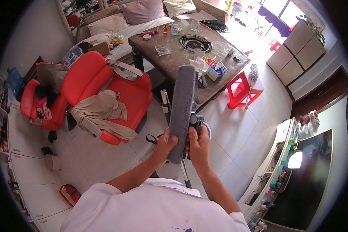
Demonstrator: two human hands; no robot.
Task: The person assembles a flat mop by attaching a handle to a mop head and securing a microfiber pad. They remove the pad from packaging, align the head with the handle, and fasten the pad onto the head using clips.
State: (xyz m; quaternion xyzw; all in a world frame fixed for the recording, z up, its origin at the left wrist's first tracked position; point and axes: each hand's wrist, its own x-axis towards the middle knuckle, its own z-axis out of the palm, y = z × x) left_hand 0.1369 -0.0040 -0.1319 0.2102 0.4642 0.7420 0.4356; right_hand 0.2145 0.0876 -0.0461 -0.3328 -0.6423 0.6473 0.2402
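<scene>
A flat mop head with a grey plush pad [182,104] is held up on end in front of me, its long side nearly upright. My left hand [163,147] is closed on the pad's lower left edge, thumb on the plush, other fingers partly hidden. On the other side, my right hand [199,150] is closed around the mop by its black joint [196,120]; the pad hides some of those fingertips. A thin metal pole [186,177] runs down below my hands toward my body.
Beyond the mop stands a table [158,38] with a built-in gas burner [196,43], glasses and a tissue pack. A red salon chair [121,96] with a beige garment [100,110] is at left. To the right are a red stool [245,89] and a shelf unit [265,170].
</scene>
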